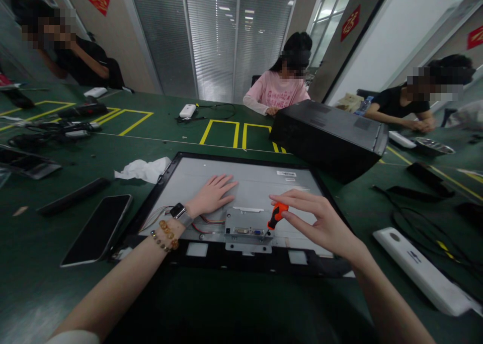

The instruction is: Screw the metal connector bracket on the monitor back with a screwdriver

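An opened monitor panel lies flat on the table before me, its grey metal back facing up inside a black frame. Along its near edge sits a metal bracket with video ports and thin coloured wires. My left hand rests flat on the panel, fingers spread, holding nothing. Between the thumb and fingertips of my right hand is a small orange and black screwdriver. Its shaft slants down to the right end of the bracket; I cannot tell whether the tip sits in a screw.
A large black casing stands behind the panel at right. Left are a phone, a crumpled tissue, a black strip and tangled cables. A white device lies right. Several people sit around the table.
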Demonstrator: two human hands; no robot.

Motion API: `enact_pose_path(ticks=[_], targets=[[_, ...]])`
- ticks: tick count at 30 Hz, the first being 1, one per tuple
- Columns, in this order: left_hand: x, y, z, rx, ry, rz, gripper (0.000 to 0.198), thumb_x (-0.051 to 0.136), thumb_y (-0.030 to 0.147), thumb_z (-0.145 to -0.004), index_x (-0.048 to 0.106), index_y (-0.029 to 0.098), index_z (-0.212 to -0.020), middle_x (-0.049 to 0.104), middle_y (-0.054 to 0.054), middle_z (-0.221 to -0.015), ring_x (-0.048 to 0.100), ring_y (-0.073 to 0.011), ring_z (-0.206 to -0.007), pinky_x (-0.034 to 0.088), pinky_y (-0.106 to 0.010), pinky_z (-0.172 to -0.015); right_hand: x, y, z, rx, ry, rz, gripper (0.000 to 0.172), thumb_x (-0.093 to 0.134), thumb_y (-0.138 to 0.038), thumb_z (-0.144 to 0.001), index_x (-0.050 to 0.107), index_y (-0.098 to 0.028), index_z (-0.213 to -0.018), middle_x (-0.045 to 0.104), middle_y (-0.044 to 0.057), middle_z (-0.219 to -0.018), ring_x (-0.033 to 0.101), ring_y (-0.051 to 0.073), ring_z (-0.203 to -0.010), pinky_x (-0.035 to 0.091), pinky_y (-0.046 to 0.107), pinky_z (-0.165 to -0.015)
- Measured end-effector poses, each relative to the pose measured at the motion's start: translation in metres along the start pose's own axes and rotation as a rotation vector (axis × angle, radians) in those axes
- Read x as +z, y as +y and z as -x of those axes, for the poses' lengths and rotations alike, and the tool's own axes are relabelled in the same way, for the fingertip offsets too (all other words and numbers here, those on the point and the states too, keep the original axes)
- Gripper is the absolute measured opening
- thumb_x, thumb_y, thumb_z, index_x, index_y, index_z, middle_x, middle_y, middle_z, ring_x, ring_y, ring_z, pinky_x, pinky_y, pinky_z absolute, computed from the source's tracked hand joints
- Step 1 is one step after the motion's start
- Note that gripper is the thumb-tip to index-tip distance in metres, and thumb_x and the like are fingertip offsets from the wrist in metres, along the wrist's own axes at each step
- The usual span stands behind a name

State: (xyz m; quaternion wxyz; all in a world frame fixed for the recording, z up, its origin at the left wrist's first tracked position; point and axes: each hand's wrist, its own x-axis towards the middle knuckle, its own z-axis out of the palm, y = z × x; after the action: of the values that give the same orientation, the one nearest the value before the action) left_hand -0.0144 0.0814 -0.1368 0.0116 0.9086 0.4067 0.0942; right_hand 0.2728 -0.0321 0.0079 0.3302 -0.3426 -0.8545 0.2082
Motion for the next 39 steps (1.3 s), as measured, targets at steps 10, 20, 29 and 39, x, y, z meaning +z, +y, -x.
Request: enact_pose_path(ticks=[10,20,29,39], targets=[[-0.0022,0.0004,0.0002,-0.001,-0.012,-0.004,0.053,0.034,0.054,-0.102,0.035,0.028,-0.149,0.03,-0.007,-0.158,0.029,-0.0279,-0.143,0.021,-0.047,-0.115,-0.003,0.0002,-0.0013,-0.028,-0.032,-0.091,0.026,0.064,-0.025,-0.092,0.071,-0.028,-0.117,0.075,0.006,-0.104,0.07,0.021,-0.093,0.057,0.034,-0.081],[-0.0024,0.001,-0.0003,-0.004,-0.014,0.0,0.053,0.034,0.054,-0.102,0.035,0.028,-0.148,0.029,-0.006,-0.158,0.03,-0.0276,-0.142,0.021,-0.046,-0.115,-0.0063,-0.0035,0.0033,0.025,-0.082,-0.078,0.043,0.053,-0.009,-0.087,0.067,-0.026,-0.123,0.073,0.004,-0.118,0.067,0.022,-0.109,0.054,0.037,-0.095],[-0.0028,0.0009,-0.0003,-0.001,-0.009,-0.008,0.053,0.034,0.054,-0.102,0.036,0.028,-0.148,0.03,-0.007,-0.158,0.029,-0.0279,-0.143,0.021,-0.047,-0.115,-0.0043,0.0029,0.0037,-0.035,-0.078,-0.135,0.035,0.061,-0.015,-0.091,0.068,-0.028,-0.123,0.072,0.004,-0.119,0.068,0.023,-0.11,0.055,0.038,-0.095],[0.0011,-0.0016,0.0005,0.006,0.012,0.01,0.053,0.033,0.056,-0.102,0.035,0.03,-0.148,0.03,-0.005,-0.158,0.028,-0.0271,-0.143,0.021,-0.046,-0.115,-0.0084,-0.0019,0.0041,0.003,-0.098,-0.088,0.043,0.053,-0.013,-0.091,0.063,-0.027,-0.131,0.069,0.006,-0.125,0.064,0.024,-0.116,0.052,0.042,-0.1]])
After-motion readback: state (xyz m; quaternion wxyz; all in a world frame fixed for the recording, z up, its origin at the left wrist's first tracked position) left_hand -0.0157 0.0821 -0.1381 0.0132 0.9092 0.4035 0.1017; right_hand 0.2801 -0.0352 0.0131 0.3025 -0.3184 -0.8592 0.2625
